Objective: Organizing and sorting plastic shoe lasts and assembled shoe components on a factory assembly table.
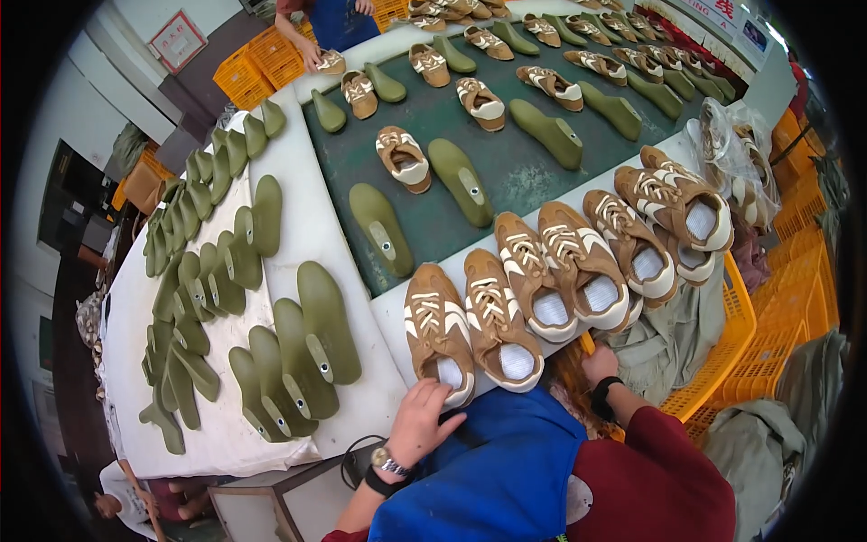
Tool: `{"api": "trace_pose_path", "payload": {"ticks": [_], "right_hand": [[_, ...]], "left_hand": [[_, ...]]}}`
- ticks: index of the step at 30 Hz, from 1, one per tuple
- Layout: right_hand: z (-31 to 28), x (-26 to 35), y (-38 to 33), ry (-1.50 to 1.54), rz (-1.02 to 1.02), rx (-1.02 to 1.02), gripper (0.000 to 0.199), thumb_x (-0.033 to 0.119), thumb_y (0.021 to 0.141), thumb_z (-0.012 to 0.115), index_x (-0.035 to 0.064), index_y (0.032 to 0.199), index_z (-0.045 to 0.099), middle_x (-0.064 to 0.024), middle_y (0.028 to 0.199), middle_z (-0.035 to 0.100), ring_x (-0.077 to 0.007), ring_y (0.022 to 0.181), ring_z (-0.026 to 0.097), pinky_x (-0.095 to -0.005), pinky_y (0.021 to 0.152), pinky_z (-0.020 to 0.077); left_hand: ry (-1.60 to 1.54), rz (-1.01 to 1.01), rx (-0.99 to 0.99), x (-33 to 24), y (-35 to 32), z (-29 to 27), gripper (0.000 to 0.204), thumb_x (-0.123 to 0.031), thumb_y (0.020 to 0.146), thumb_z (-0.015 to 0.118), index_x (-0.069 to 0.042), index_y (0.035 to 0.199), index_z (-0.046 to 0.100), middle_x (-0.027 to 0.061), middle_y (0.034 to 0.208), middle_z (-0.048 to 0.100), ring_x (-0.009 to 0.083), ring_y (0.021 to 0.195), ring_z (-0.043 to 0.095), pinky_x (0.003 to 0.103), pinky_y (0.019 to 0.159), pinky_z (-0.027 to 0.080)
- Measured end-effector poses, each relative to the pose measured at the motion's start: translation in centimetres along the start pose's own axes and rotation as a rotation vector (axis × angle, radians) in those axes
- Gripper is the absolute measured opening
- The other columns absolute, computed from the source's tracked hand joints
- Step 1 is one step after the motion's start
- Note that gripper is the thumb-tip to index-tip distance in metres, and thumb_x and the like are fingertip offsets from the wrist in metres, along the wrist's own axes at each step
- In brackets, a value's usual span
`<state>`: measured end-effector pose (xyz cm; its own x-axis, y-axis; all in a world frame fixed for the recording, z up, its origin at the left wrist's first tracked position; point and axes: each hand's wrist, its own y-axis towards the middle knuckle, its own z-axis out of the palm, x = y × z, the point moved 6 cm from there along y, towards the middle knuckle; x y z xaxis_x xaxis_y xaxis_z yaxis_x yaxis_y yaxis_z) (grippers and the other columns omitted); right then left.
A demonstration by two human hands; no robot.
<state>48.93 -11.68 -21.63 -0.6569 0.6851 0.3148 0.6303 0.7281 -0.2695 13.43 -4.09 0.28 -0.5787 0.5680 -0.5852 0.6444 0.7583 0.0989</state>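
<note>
Brown sneakers with white stripes and laces stand in a row along the table's near edge, toes pointing away from me. At the leftmost sneaker (438, 330), my left hand (423, 426) has its fingers over the heel and its thumb just below. Beside it stands a second sneaker (498, 316), untouched. Lower right of the row, my right hand (600, 365) is closed at the orange edge of what looks like a crate (736, 334); its fingertips are partly hidden. Grey-green cloth lies in that crate.
Olive shoe lasts (327, 321) stand in rows on the white table (361, 330) at left. More lasts and sneakers are spread on the green surface (379, 144). Stacked orange crates (768, 357) stand at right. A person in a blue apron (341, 23) touches a sneaker across the table.
</note>
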Motion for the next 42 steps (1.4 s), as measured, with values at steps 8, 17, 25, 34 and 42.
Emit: {"api": "trace_pose_path", "payload": {"ticks": [8,17,25,34,42], "right_hand": [[-1.2,-1.3,-0.8,-0.007,0.074,0.047,0.033,0.025,0.072,0.064,0.0009,0.094,0.061,-0.0228,0.083,0.063,-0.0378,0.080,0.061,-0.0454,0.072,0.0488],[-1.5,0.2,-0.9,0.026,0.049,0.055,0.030,0.026,0.074,0.057,0.0032,0.093,0.061,-0.0189,0.089,0.064,-0.0335,0.084,0.062,-0.0427,0.074,0.0495],[-1.1,-0.1,-1.5,0.054,0.047,0.070,0.029,0.025,0.074,0.057,0.0027,0.093,0.060,-0.0188,0.090,0.063,-0.0331,0.087,0.061,-0.0420,0.076,0.0491],[-1.3,0.1,-0.5,0.065,0.006,0.012,0.027,0.023,0.074,0.055,0.0021,0.090,0.061,-0.0191,0.090,0.063,-0.0339,0.086,0.061,-0.0424,0.076,0.0494],[-0.5,0.0,-1.0,0.017,0.094,0.085,0.032,0.034,0.072,0.063,0.0028,0.080,0.065,-0.0194,0.081,0.064,-0.0354,0.078,0.062,-0.0439,0.068,0.0503]], "left_hand": [[-0.035,-0.011,-0.072,0.4,2.1,1.7,0.025,-0.015,0.070,0.072,-0.003,0.088,0.059,0.0143,0.081,0.058,0.0328,0.078,0.055,0.040,0.070,0.045],[0.050,0.033,-0.110,-0.3,1.3,1.7,0.028,-0.016,0.067,0.074,-0.003,0.088,0.061,0.0151,0.079,0.060,0.0336,0.075,0.056,0.040,0.068,0.045],[-0.024,-0.031,-0.028,1.1,0.9,2.4,0.031,-0.014,0.070,0.073,-0.001,0.096,0.061,0.0199,0.081,0.059,0.0367,0.078,0.055,0.042,0.070,0.045],[-0.037,-0.065,-0.010,1.3,1.1,2.9,0.034,-0.017,0.072,0.073,-0.002,0.100,0.061,0.0205,0.087,0.060,0.0373,0.083,0.056,0.042,0.075,0.045],[-0.024,-0.012,0.041,1.6,2.1,1.9,0.028,-0.024,0.072,0.072,-0.004,0.090,0.063,0.0138,0.077,0.061,0.0310,0.074,0.058,0.038,0.066,0.048]]}}
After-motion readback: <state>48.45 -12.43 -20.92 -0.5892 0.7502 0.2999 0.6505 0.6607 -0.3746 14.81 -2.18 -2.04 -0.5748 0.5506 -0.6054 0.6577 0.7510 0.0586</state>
